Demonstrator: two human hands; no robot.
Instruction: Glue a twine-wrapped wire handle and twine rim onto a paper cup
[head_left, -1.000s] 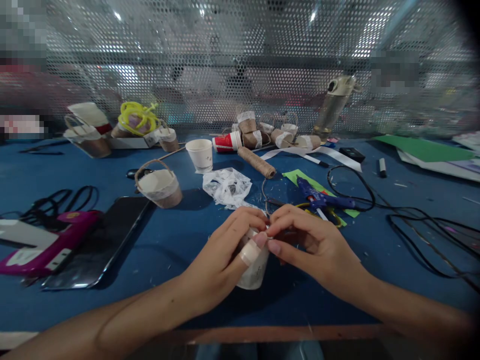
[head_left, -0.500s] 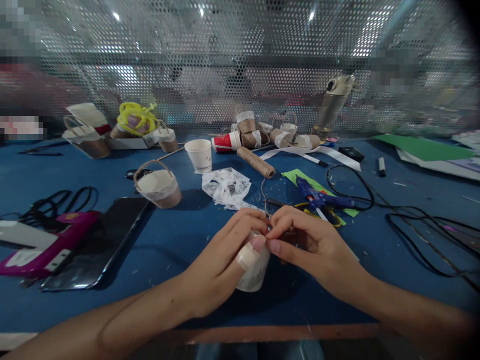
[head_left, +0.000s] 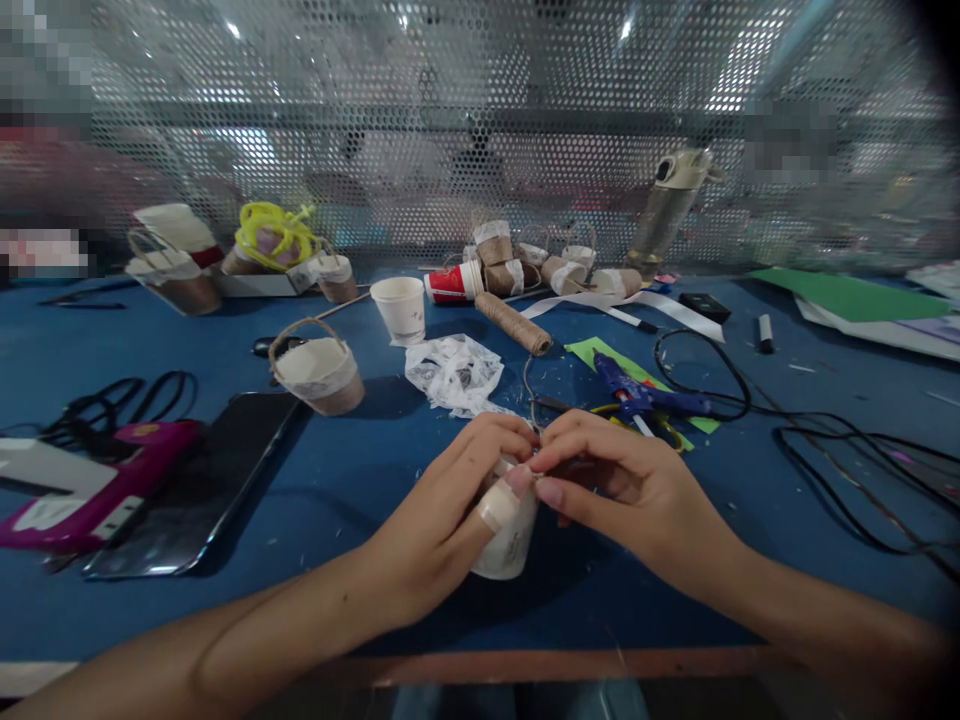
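A white paper cup [head_left: 511,545] is tilted near the table's front edge, partly hidden by my fingers. My left hand [head_left: 454,505] is closed around its upper part, the thumb wearing a bandage and pressed at the rim. At the same rim, my right hand [head_left: 626,485] pinches thumb and forefinger together on the twine. A thin strand of twine [head_left: 528,380] runs down from the brown twine spool [head_left: 514,325] to my fingertips; its end is hidden there. Just beyond my hands lies crumpled white lace ribbon [head_left: 450,370].
A twine-wrapped cup basket [head_left: 334,390] and a phone [head_left: 225,470] with a magenta glue gun [head_left: 142,490] lie left. A blue glue gun [head_left: 637,390] rests on green paper at right, its black cable [head_left: 817,500] trailing. An upright paper cup [head_left: 399,308] and more baskets stand behind.
My hands stay at the cup's rim with only slight finger shifts. The cup has turned a little, showing more of its printed side.
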